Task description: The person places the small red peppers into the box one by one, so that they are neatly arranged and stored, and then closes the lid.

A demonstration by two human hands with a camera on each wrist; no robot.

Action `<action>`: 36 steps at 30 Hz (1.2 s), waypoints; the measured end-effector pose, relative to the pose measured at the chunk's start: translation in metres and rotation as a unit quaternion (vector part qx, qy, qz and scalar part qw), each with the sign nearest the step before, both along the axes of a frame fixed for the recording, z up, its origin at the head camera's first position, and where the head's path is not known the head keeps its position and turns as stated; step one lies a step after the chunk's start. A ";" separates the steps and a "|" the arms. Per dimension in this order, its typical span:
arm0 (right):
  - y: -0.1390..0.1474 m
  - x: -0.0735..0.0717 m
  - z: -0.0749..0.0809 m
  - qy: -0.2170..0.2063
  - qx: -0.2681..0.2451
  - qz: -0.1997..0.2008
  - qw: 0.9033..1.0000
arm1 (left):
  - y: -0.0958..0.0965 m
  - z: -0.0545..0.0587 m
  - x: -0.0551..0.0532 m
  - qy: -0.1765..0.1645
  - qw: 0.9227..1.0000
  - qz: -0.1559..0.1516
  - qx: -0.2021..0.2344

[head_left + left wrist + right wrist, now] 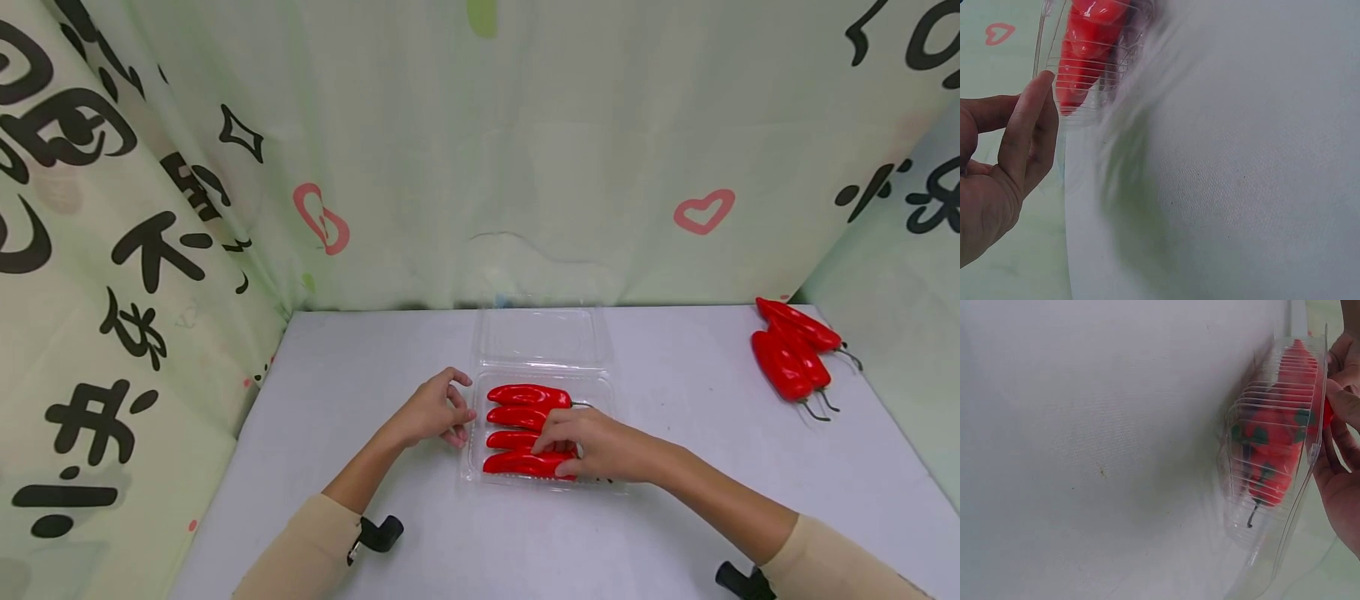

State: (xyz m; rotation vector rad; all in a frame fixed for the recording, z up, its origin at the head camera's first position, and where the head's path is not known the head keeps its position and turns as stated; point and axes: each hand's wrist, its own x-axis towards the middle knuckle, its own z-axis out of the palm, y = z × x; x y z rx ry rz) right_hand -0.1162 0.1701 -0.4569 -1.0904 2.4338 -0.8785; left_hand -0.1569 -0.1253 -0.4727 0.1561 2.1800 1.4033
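Observation:
A clear plastic clamshell box (pixel 543 364) stands with its lid (pixel 542 337) raised at the back. Inside lie several red chili peppers (pixel 525 394), side by side with tips to the left. My right hand (pixel 600 442) reaches over the box's right half and pinches the nearest red pepper (pixel 517 463) between thumb and fingers, hiding its stem end. In the right wrist view, box ribs and green stem ends (pixel 1260 434) show. My left hand (pixel 438 408) has loosely bent fingers at the box's left rim; in the left wrist view a fingertip (pixel 1046 76) is at the wall, contact unclear.
Three more red peppers (pixel 787 362) with dark stems lie at the table's back right corner. The white table (pixel 375 350) meets a printed pale green curtain (pixel 525 167) behind and at the sides. Black camera mounts (pixel 381 533) sit on both wrists.

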 end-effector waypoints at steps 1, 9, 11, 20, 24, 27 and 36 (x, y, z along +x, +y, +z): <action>0.000 0.000 0.000 0.001 0.002 -0.002 1.000 | 0.000 0.000 0.000 0.000 1.000 0.000 0.000; 0.001 0.001 -0.001 0.002 0.010 -0.009 1.000 | 0.000 -0.001 0.000 -0.001 1.000 0.004 0.002; 0.001 0.001 -0.001 -0.004 0.014 -0.013 1.000 | 0.000 -0.001 0.000 -0.004 1.000 0.004 0.005; 0.015 -0.002 0.003 -0.009 -0.010 -0.030 0.999 | 0.000 -0.002 -0.001 -0.003 1.000 0.005 0.004; 0.027 -0.006 0.004 0.015 -0.041 -0.041 0.998 | 0.000 -0.001 -0.001 -0.002 1.000 0.005 0.003; 0.038 -0.008 0.006 0.049 -0.053 -0.056 0.996 | 0.000 -0.001 -0.001 -0.002 1.000 0.005 0.003; 0.078 -0.015 0.013 0.116 -0.021 -0.152 0.981 | 0.001 0.000 -0.001 -0.002 1.000 0.006 0.003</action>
